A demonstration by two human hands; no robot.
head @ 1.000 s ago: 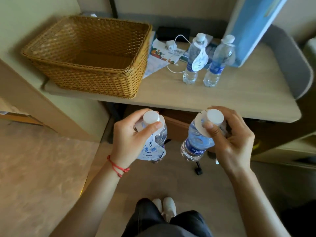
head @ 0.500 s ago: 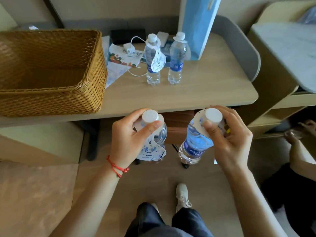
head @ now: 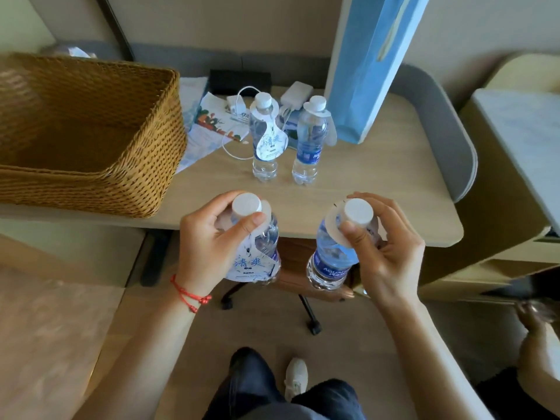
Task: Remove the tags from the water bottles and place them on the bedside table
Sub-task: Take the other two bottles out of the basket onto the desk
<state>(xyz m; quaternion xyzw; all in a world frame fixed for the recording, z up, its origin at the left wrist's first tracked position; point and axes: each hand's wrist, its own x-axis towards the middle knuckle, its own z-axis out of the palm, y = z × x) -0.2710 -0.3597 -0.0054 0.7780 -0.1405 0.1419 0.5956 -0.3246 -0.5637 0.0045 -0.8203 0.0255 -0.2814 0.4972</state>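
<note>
- A person's left hand (head: 206, 247) grips a clear water bottle (head: 263, 237) by the neck, thumb pressed just under its white cap (head: 246, 204), holding it above the floor at the near edge of the worktop (head: 378, 183).
- A white paper tag (head: 251, 263) printed with blue characters hangs from that bottle's neck and lies against its front.
- The right hand (head: 385, 250) holds a second bottle (head: 330, 259), tilted, with a blue label reading "AQUA"; thumb and fingers curl round its neck just below the white cap (head: 358, 211).
- This bottle's tag (head: 333, 225) shows as a white disc collared round the neck, beneath the thumb.
- Two more bottles stand upright and close together on the worktop: the left one (head: 264, 140) wears a tag (head: 271, 140) hanging down its front, while the right one (head: 310, 140) has a tag (head: 328, 128) turned toward its far side.
- Beside them sit a woven wicker basket (head: 91, 140), a leaflet (head: 212, 122), a white charger with cable (head: 296, 93) and a tall blue paper bag (head: 363, 65).
- A red string bracelet (head: 189, 294) circles the left wrist.
</note>
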